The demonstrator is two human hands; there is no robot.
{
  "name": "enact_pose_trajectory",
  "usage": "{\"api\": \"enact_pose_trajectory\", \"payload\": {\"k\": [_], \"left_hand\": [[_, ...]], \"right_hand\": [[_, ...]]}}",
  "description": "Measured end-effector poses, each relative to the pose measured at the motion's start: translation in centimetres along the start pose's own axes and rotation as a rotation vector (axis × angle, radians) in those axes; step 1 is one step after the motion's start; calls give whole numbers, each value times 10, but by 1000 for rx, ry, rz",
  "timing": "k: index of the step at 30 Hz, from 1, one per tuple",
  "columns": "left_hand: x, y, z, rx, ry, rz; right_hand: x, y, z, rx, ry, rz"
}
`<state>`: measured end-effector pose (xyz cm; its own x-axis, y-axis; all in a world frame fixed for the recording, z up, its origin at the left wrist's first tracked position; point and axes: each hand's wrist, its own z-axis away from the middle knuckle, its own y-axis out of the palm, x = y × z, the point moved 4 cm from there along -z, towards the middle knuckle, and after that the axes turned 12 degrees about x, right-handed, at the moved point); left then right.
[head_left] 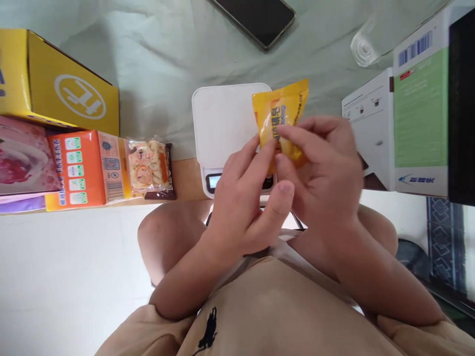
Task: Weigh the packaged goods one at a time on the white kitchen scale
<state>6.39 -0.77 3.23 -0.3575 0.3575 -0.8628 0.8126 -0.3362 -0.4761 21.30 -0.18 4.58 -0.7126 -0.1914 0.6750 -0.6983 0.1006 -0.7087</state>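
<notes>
A shiny yellow soap packet (285, 106) with printed lettering is held up over the right part of a white kitchen scale (222, 118). My right hand (326, 170) grips its lower right side, the index fingertip and thumb on the front. At its lower left, the fingertips of my left hand (247, 193) press against the wrapper while that thumb sticks out free. Both hands partly hide the packet's bottom. The scale lies flat near the table's front edge; its small lit display (214, 182) peeks out beside my left hand, which covers part of the control strip.
To the left stand a yellow box (74, 81), a pink pack (27, 155), an orange pack (79, 168) and a clear-wrapped snack (145, 165). A phone (260, 20) lies at the back. A transparent roll (365, 47) and a green-white box (421, 109) are on the right.
</notes>
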Motion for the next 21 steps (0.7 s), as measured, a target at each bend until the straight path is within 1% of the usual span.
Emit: {"api": "enact_pose_trajectory", "payload": {"k": [3, 4, 6, 7, 10, 13, 15, 17, 19, 21], "left_hand": [[-3, 4, -3, 51, 68, 20], [-3, 1, -4, 45, 76, 31], [1, -9, -4, -13, 78, 70], [3, -15, -5, -59, 69, 95], [10, -30, -6, -199, 33, 150], [15, -39, -6, -272, 0, 156], [17, -44, -6, -292, 8, 93], [18, -52, -5, -319, 26, -37], [20, -63, -1, -360, 55, -157], [20, -78, 6, -421, 91, -204]], "right_hand": [[-16, -24, -4, -105, 28, 77], [-22, -30, -5, -153, 30, 93], [-32, -36, -4, -213, 41, 97], [-36, -35, -4, -208, 48, 93], [-43, -24, -2, -126, 24, 75], [-47, -11, 0, -37, 11, 63], [-51, -4, 1, 48, 50, 57], [-56, 0, 3, 94, 90, 64], [-58, -1, 3, 61, 106, 96], [-53, -4, 3, -19, 86, 145]]}}
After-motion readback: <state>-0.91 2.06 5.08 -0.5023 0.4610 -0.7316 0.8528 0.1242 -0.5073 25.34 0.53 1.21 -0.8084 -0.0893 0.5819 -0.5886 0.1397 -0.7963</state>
